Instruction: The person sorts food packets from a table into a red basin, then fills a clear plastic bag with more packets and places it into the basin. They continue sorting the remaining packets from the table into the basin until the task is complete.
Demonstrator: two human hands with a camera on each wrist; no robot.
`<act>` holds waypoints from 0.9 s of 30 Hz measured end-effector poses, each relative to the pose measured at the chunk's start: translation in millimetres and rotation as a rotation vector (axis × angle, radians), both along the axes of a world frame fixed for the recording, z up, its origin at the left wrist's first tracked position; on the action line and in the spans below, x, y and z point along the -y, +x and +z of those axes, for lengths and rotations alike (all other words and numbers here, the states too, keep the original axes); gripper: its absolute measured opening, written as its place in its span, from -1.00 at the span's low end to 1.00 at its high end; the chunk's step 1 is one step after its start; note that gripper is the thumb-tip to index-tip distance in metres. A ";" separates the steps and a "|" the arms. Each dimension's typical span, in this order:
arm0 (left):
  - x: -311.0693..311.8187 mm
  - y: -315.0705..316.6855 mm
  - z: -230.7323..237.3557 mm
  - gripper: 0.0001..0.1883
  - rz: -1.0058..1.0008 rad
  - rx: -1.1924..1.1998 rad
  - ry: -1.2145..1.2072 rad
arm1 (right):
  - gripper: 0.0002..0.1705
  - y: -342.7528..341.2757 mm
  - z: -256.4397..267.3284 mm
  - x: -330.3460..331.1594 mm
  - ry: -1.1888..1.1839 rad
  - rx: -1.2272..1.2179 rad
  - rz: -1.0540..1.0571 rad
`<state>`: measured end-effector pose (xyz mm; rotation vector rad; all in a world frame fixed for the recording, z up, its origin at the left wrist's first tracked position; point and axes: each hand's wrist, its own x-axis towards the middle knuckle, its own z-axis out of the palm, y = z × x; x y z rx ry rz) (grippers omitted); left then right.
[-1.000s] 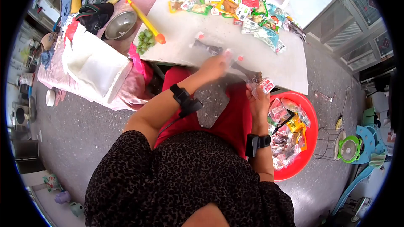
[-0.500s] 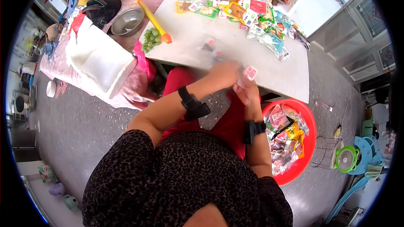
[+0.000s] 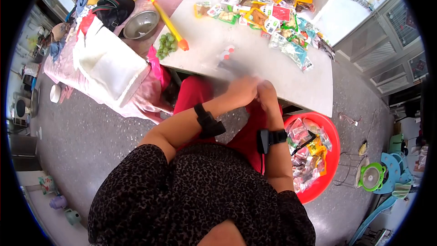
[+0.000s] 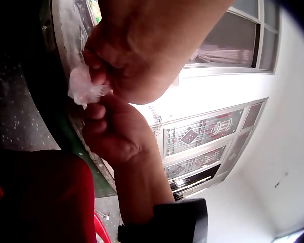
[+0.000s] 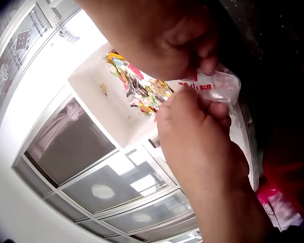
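In the head view my left hand [image 3: 243,91] and right hand [image 3: 267,94] meet at the table's near edge. Between them, seen from the wrists, is a clear plastic packet [image 5: 220,87] with red printing. Curled fingers of the left hand [image 5: 195,126] pinch one part of it. Close against these, the right hand [image 4: 114,129] pinches the packet too. From the head camera the hands hide it. Just beyond the left hand, blurred dark packets [image 3: 233,67] with red spots lie on the table [image 3: 200,36].
Many colourful food packets [image 3: 273,13] are heaped at the table's far side, spilling from a white box [image 3: 325,0]. Grapes [image 3: 166,45] and a yellow stick [image 3: 166,20] lie at the left. A red basin [image 3: 334,155] of packets stands on the floor to the right.
My right hand has moved left and my left hand slightly right, so they now meet. The packet that showed above the right hand is now hidden from the head camera.
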<state>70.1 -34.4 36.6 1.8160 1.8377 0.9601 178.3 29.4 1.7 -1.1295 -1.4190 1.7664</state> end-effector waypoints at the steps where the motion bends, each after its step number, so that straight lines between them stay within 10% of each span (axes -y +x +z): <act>1: -1.1 -1.1 0.1 -0.84 0.003 -0.009 0.018 | -0.91 -7.8 -7.8 -6.0 -0.029 -0.061 0.009; 9: -20.9 -21.4 -21.6 -0.86 0.013 0.084 0.132 | -0.84 -30.9 9.8 -12.8 -0.200 -0.225 0.014; 19: -40.2 -33.8 -5.9 -0.82 -0.003 -0.101 -0.047 | -0.80 -0.2 -7.9 -30.2 0.204 -0.070 -0.279; 27: -39.1 -53.0 -15.7 -0.76 -0.045 -0.434 0.424 | -0.83 102.4 -1.0 -100.4 0.284 -0.006 -0.502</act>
